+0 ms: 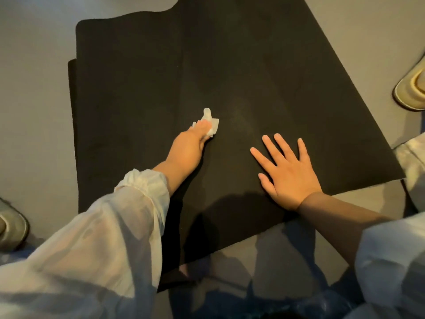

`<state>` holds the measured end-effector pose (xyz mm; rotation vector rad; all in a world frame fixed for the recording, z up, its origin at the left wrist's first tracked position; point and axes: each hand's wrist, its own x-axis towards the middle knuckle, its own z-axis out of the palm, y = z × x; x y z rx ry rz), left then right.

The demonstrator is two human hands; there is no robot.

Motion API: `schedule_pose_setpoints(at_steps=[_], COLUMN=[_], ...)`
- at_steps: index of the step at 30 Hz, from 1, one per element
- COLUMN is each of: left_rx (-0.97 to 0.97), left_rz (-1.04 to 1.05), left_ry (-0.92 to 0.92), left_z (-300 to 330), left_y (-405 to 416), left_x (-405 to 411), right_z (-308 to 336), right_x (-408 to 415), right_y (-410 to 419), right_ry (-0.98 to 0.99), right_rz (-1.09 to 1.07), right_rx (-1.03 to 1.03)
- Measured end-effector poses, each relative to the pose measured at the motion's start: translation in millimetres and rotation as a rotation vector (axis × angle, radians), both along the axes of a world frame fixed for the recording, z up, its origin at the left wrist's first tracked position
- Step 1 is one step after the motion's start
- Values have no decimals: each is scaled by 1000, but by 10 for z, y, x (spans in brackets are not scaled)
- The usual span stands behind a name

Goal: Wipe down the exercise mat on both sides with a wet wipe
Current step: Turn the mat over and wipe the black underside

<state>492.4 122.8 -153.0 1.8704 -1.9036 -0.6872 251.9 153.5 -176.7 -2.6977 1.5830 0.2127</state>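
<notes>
A black exercise mat (241, 65) lies folded on the grey floor, its upper layer spread across the middle of the view over a lower layer that shows at the left. My left hand (188, 143) grips a crumpled white wet wipe (210, 123) and holds it against the mat's top surface near the centre. My right hand (287, 173) rests flat on the mat to the right, fingers spread and straight.
A pale slipper (411, 88) sits on the floor at the right edge, and another (12, 226) at the left edge. Grey floor (34, 111) surrounds the mat. My knees in dark trousers (264, 295) are at the mat's near edge.
</notes>
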Motion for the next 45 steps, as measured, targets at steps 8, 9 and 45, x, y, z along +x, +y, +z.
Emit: schedule_pose_setpoints(at_steps=[8, 9, 45], left_rx=[0, -26, -283], left_rz=[-22, -99, 386], left_ry=[241, 202, 221], left_z=[-180, -207, 609], left_y=[958, 1029, 393], left_x=[-271, -273, -26], right_z=[-9, -2, 128], right_x=[10, 12, 4], right_y=[-5, 1, 51], right_ry=[49, 32, -49], right_rz=[-20, -36, -97], right_rx=[20, 20, 90])
